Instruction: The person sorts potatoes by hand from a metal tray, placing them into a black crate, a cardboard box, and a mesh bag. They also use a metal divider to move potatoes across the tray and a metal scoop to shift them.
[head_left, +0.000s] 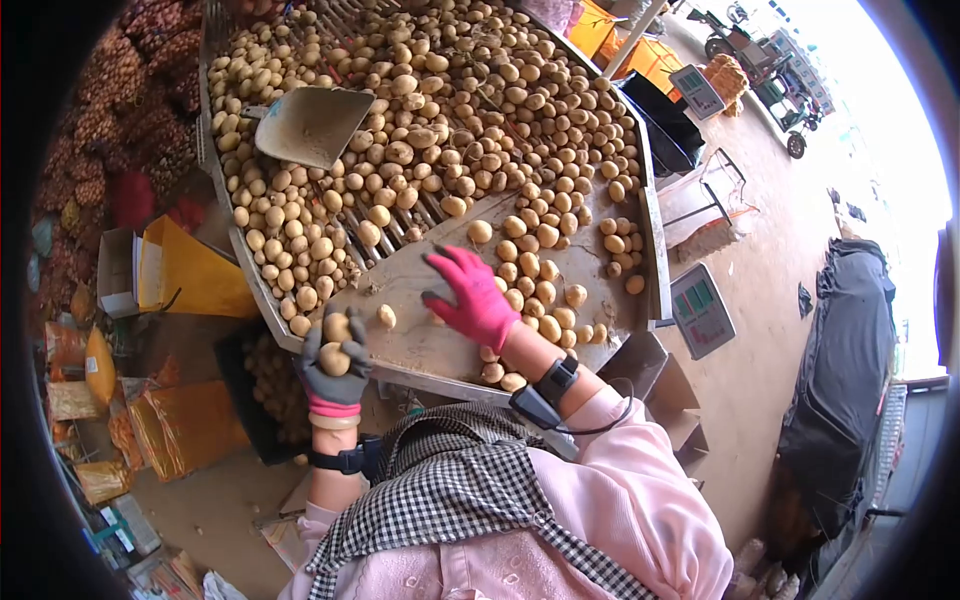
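Potatoes lie heaped over a metal sorting table with slatted bars. My left hand, in a grey and pink glove, is palm up at the table's near left edge with its fingers curled round potatoes. Over the bare metal to the right, my right hand in a pink glove has its fingers spread and holds nothing. A single potato lies between the two hands. Several potatoes are beside and beyond my right hand. A scoop rests on the heap at the upper left.
Below the table's left edge stands a dark crate with potatoes in it. An open cardboard box is by the near right corner. A scale display stands to the right. Full net sacks are piled at the left.
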